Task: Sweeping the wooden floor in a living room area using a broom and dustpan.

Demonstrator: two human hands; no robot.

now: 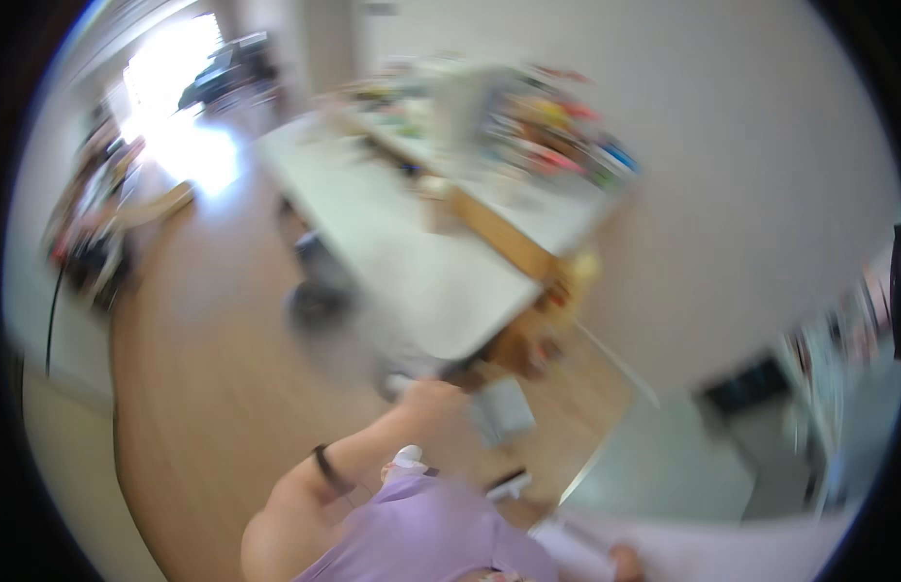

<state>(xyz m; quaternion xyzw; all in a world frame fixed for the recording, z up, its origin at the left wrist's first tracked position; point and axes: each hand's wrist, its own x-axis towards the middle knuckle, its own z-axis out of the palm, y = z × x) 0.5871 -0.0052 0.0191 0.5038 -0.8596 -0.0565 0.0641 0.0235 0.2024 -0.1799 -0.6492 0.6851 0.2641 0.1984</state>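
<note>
My left hand [432, 400] is stretched out in front of my body, blurred, below the near end of a long white table [450, 291]. A small pale thing shows beside its fingers; whether the hand holds it cannot be told. A pale grey box-like thing [505, 407] shows just right of this hand. My right hand [626, 564] is mostly cut off at the bottom edge, with only part of it seen beside a pale surface [712, 545]. What it holds is hidden.
Wood-look floor [210, 378] lies left of the table. Many blurred, colourful items [552, 131] crowd the table's far section. A dark office chair [319, 298] stands along its left side. Cluttered things [101, 225] line the left wall, and a black appliance [745, 385] is at right.
</note>
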